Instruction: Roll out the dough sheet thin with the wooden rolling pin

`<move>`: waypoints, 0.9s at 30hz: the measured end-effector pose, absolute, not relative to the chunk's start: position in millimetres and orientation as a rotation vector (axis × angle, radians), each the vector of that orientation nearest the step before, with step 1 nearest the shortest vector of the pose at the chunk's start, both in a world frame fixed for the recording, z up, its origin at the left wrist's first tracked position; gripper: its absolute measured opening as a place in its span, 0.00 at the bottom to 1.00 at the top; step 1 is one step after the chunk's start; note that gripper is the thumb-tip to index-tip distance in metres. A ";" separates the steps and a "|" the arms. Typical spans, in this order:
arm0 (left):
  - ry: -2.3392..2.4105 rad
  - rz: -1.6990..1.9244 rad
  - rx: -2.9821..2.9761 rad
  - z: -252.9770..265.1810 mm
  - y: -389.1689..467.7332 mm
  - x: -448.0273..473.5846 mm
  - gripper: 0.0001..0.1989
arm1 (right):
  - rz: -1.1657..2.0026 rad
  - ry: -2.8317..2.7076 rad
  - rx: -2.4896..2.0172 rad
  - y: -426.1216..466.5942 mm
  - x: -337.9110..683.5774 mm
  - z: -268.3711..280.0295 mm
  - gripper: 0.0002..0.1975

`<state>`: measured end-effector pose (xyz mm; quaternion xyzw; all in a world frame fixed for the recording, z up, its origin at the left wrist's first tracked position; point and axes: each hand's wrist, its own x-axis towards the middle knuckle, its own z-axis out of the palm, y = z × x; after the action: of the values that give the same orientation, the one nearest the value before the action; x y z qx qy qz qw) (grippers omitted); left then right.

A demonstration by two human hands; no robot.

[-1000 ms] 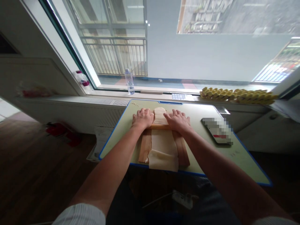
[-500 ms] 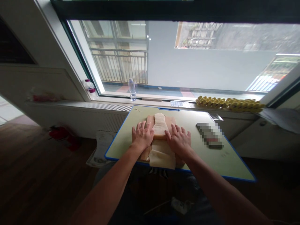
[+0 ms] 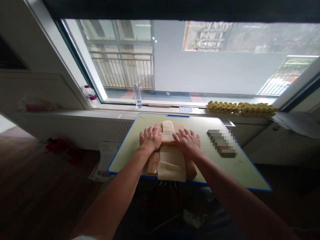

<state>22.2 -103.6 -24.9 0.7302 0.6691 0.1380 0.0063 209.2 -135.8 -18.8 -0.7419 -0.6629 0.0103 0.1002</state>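
In the middle of the head view, both hands lie palm-down on a long strip of pale cream dough that runs lengthwise over a light brown wooden board on a green table mat with a blue edge. The left hand is flat with fingers spread, pressing on the left end of what looks like a wooden rolling pin, which is almost wholly hidden under the palms; the right hand is flat and spread likewise on its right end. Neither hand pinches anything. Compared with half a second ago the hands sit a little farther up the board, toward the window, after having drawn back toward the body from their far reach a second ago, so the pressing stroke seems to be running back and forth along the dough. The near end of the dough hangs over the mat's front edge, lower centre. To the right lies a blurred flat device; on the sill stand a clear plastic bottle and a row of yellow pieces
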 end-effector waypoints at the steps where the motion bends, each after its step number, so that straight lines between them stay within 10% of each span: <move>1: 2.088 0.427 2.271 -24.3 -99.1 22.5 0.28 | 0.064 -1.955 -2.199 -130.0 210.7 -18.4 0.36; 27: 2.128 0.478 2.237 -19.3 -2.2 36.0 0.23 | 0.201 -1.858 -2.195 -19.1 228.1 -19.8 0.38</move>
<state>36.0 -2.2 -19.3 0.7160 0.6810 0.1530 0.0085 228.1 -19.1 -19.8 -0.7550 -0.6391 0.0690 0.1293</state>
